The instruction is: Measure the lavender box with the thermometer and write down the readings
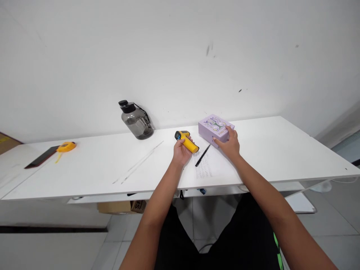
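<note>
My left hand (182,153) is closed around the handle of a yellow and black infrared thermometer (190,144), held just over the white table. A lilac box (213,126) with a printed lid sits by the wall. My right hand (230,143) grips its near right corner, thumb on the front side and fingers on the lid. Between my hands a black pen (203,155) lies across a sheet of paper (204,168) with handwriting on it.
A grey see-through water bottle (137,122) with a black cap stands against the wall. Far left on the table (92,165) lie a yellow tape measure (66,146) and a dark flat object (42,157). Below the tabletop is a cardboard box (116,207).
</note>
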Motion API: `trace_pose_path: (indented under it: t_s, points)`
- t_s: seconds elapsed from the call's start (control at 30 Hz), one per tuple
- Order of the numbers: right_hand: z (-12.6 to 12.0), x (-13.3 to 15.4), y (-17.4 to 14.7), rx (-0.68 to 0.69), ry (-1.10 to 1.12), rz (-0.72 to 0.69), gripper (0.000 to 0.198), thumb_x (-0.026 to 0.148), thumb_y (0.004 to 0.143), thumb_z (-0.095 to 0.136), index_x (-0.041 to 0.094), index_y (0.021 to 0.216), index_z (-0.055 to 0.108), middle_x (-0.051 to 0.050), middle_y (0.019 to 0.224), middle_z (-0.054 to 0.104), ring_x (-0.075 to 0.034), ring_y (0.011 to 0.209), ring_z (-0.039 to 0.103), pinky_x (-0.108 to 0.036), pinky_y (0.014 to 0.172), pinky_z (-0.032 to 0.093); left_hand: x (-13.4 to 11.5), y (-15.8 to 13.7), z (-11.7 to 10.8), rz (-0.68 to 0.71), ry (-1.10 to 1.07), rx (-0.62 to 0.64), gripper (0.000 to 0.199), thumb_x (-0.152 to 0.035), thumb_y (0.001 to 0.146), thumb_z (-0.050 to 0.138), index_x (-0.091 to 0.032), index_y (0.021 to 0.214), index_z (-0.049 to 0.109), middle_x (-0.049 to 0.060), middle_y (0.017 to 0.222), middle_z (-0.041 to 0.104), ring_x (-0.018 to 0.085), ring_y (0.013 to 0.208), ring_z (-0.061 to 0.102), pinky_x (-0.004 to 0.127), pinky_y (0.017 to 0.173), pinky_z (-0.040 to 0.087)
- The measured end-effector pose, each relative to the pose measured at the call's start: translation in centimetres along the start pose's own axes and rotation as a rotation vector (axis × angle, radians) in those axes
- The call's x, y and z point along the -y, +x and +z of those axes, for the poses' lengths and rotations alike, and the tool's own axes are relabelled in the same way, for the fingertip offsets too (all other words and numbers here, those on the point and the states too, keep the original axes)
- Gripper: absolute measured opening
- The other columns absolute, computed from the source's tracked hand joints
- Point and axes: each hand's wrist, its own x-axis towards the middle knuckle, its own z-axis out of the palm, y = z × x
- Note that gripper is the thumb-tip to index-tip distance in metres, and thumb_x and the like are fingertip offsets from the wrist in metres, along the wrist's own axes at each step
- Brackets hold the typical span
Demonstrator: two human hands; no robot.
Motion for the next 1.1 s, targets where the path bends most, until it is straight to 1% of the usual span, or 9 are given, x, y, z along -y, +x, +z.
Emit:
trace_pose_path:
  t_s: [0.2, 0.37, 0.47, 0.63, 0.87, 1.1]
  points:
    - [0.19, 0.0, 0.17, 0.0, -0.087, -0.005, 0.089, 0.061, 0.067, 0.075, 0.033, 0.145, 0.043, -0.011, 0.142, 0.043, -0.033, 0.119, 0.057, -0.05, 0.096, 0.051, 0.16, 0.14, -0.15, -0.005, -0.014, 0.0, 0.026, -0.026, 0.07, 0.062, -0.017, 0.094, 0.063, 0.004, 0.081, 0.065, 0.014, 0.072, 0.062, 0.028, 0.077, 0.053]
    - [0.41, -0.18, 0.16, 0.005, -0.111, -0.03, 0.088, 0.063, 0.068, 0.074, 0.032, 0.145, 0.044, -0.013, 0.141, 0.043, -0.033, 0.118, 0.056, -0.048, 0.093, 0.052, 0.22, 0.21, -0.23, -0.004, -0.02, 0.003, 0.025, -0.024, 0.071, 0.06, -0.017, 0.095, 0.064, 0.004, 0.081, 0.065, 0.014, 0.072, 0.062, 0.029, 0.078, 0.053]
    - [0.53, -0.35, 0.2, 0.008, -0.133, -0.047, 0.088, 0.063, 0.069, 0.073, 0.031, 0.145, 0.043, -0.013, 0.142, 0.042, -0.033, 0.123, 0.054, -0.049, 0.095, 0.051, 0.14, 0.17, -0.3, -0.02, -0.023, 0.015, 0.026, -0.025, 0.07, 0.061, -0.016, 0.094, 0.064, 0.004, 0.082, 0.064, 0.014, 0.073, 0.062, 0.028, 0.079, 0.053]
    - [0.72, -0.67, 0.29, 0.004, -0.158, -0.079, 0.087, 0.061, 0.069, 0.074, 0.03, 0.144, 0.043, -0.014, 0.142, 0.041, -0.035, 0.13, 0.049, -0.049, 0.1, 0.049, 0.05, 0.09, -0.33, -0.042, -0.017, 0.015, 0.026, -0.026, 0.07, 0.061, -0.016, 0.095, 0.064, 0.004, 0.079, 0.064, 0.014, 0.072, 0.062, 0.028, 0.078, 0.052]
    - [0.86, -0.66, 0.21, 0.007, -0.159, -0.085, 0.087, 0.06, 0.068, 0.075, 0.03, 0.144, 0.044, -0.014, 0.142, 0.04, -0.035, 0.133, 0.047, -0.05, 0.104, 0.047, 0.09, 0.19, -0.35, -0.032, -0.009, 0.0, 0.028, -0.026, 0.072, 0.06, -0.016, 0.098, 0.064, 0.005, 0.081, 0.065, 0.015, 0.073, 0.062, 0.03, 0.08, 0.053]
    - [0.62, -0.3, 0.16, 0.019, -0.143, -0.055, 0.088, 0.059, 0.067, 0.076, 0.031, 0.144, 0.044, -0.012, 0.14, 0.042, -0.034, 0.13, 0.048, -0.049, 0.101, 0.048, 0.07, -0.01, -0.05, -0.036, -0.007, -0.01, 0.025, -0.025, 0.072, 0.059, -0.016, 0.095, 0.064, 0.005, 0.08, 0.065, 0.015, 0.072, 0.062, 0.029, 0.077, 0.053]
